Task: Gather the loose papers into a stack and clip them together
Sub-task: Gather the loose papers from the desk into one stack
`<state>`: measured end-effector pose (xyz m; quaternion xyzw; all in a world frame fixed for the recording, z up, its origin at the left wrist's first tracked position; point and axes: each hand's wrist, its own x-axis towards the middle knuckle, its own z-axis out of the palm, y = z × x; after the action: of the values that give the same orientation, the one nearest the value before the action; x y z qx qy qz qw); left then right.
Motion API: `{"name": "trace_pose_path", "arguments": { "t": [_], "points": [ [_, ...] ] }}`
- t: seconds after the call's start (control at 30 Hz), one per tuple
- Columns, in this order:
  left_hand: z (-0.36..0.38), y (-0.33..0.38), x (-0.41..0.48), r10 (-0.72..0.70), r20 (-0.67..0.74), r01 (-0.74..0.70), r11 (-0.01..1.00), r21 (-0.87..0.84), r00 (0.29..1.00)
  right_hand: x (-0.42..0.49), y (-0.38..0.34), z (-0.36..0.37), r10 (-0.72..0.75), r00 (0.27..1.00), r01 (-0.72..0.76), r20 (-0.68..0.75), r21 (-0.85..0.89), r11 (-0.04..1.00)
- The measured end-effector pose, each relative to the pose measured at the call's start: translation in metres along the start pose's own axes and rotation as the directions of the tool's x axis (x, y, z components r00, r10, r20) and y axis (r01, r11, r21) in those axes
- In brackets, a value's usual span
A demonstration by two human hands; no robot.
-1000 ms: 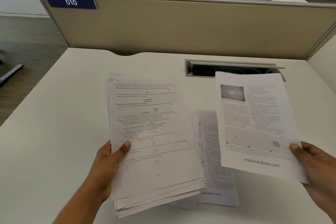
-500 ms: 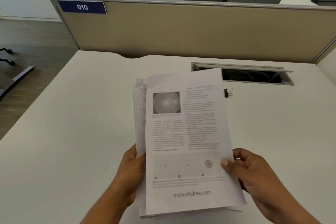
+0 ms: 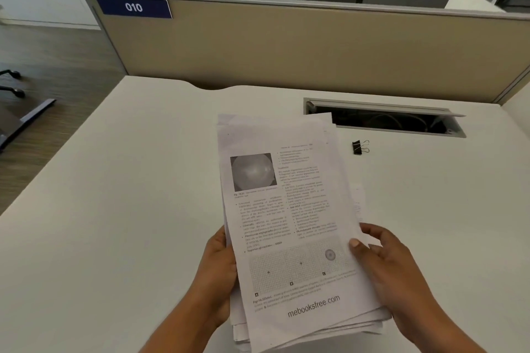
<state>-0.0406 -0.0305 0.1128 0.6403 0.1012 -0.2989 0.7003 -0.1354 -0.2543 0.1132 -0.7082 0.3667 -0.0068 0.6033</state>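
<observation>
white printed sheets are gathered into one paper stack (image 3: 286,223), held above the near middle of the pale desk (image 3: 143,209) and tilted a little to the right. the top page shows a round grey photo, two columns of text and a grid figure. the left hand (image 3: 218,269) grips the stack's left edge, its fingers curled round behind the sheets. the right hand (image 3: 387,264) pinches the right edge, with the thumb pressed on the top page and the fingers tucked underneath. a thin pale strip peeks out past the stack's right edge; i cannot tell whether it is a sheet on the desk

the gathering looks mostly done, but the edges are not flush: corners fan out at the near end and a sheet sticks out at the far left. squaring them up seems to be the step in hand. the clipping is not yet begun; the black binder clip (image 3: 360,147) lies untouched on the desk, far right of the stack and just near of the open cable hatch (image 3: 384,119). one hand will have to let go to fetch it, and the loose stack could slip then
</observation>
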Motion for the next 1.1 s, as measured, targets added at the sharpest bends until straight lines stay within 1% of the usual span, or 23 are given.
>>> {"name": "trace_pose_path", "arguments": {
  "t": [0.13,0.27,0.37,0.47,0.53,0.6,0.67,0.73,0.77,0.8,0.83,0.87,0.9,0.93,0.97,1.0,1.03,1.1],
  "points": [
    [0.003,-0.001,0.0,-0.006,-0.025,0.007,1.0,0.01,1.0,0.0,0.0,-0.002,-0.006,0.998,0.001,0.07,0.071,0.997],
    [0.009,-0.003,-0.001,0.004,-0.074,-0.003,1.0,0.013,0.997,-0.002,0.003,0.002,-0.04,0.999,0.038,0.023,0.086,0.996],
    [0.016,-0.004,-0.001,0.049,-0.15,-0.046,0.999,0.025,0.987,-0.002,0.006,0.004,-0.056,0.998,0.06,-0.042,0.1,0.993],
    [0.015,-0.004,0.0,0.095,-0.109,-0.094,0.995,0.019,0.989,-0.003,0.006,0.006,-0.086,0.995,0.091,-0.057,0.097,0.991],
    [0.012,-0.005,0.004,0.121,-0.096,-0.119,0.992,0.031,0.988,-0.004,0.007,0.005,-0.105,0.994,0.108,-0.04,0.089,0.99],
    [0.008,-0.003,0.005,0.135,-0.12,-0.131,0.991,0.041,0.984,-0.005,0.005,0.004,-0.118,0.993,0.117,0.001,0.104,0.988],
    [0.004,-0.002,0.007,0.137,-0.138,-0.133,0.99,0.037,0.981,-0.006,0.002,0.001,-0.097,0.993,0.088,0.062,0.127,0.988],
    [-0.001,0.0,0.008,0.128,-0.144,-0.127,0.992,0.018,0.981,-0.002,0.004,-0.003,-0.04,0.996,0.032,0.078,0.104,0.994],
    [-0.003,0.001,0.009,0.124,-0.148,-0.124,0.992,0.01,0.981,0.001,0.008,-0.005,-0.016,0.998,0.012,0.059,0.067,0.998],
    [-0.007,0.001,0.009,0.125,-0.152,-0.125,0.992,0.008,0.98,0.006,0.016,-0.008,-0.018,1.0,0.018,0.01,-0.028,0.999],
    [-0.011,0.001,0.01,0.126,-0.155,-0.126,0.992,0.004,0.98,0.012,0.027,-0.012,-0.053,0.997,0.041,-0.055,-0.197,0.979],
    [-0.015,0.0,0.01,0.126,-0.158,-0.129,0.992,-0.005,0.979,0.019,0.037,-0.016,-0.092,0.99,0.043,-0.103,-0.406,0.913],
    [-0.018,0.0,0.01,0.125,-0.161,-0.13,0.991,-0.02,0.979,0.023,0.046,-0.019,-0.106,0.986,0.01,-0.129,-0.589,0.808],
    [-0.021,0.0,0.01,0.125,-0.16,-0.133,0.99,-0.038,0.979,0.028,0.055,-0.021,-0.088,0.984,-0.048,-0.155,-0.706,0.706],
    [-0.024,0.0,0.009,0.125,-0.159,-0.135,0.989,-0.055,0.979,0.031,0.063,-0.023,-0.051,0.981,-0.112,-0.187,-0.762,0.637],
    [-0.027,-0.001,0.009,0.125,-0.159,-0.137,0.988,-0.069,0.979,0.031,0.067,-0.022,-0.018,0.975,-0.168,-0.221,-0.789,0.591],
    [-0.029,-0.001,0.009,0.124,-0.163,-0.138,0.987,-0.079,0.979,0.031,0.069,-0.02,0.008,0.971,-0.2,-0.237,-0.803,0.562],
    [-0.033,-0.003,0.01,0.122,-0.176,-0.139,0.986,-0.09,0.977,0.032,0.071,-0.016,0.03,0.971,-0.215,-0.237,-0.817,0.535]
  ]
}}
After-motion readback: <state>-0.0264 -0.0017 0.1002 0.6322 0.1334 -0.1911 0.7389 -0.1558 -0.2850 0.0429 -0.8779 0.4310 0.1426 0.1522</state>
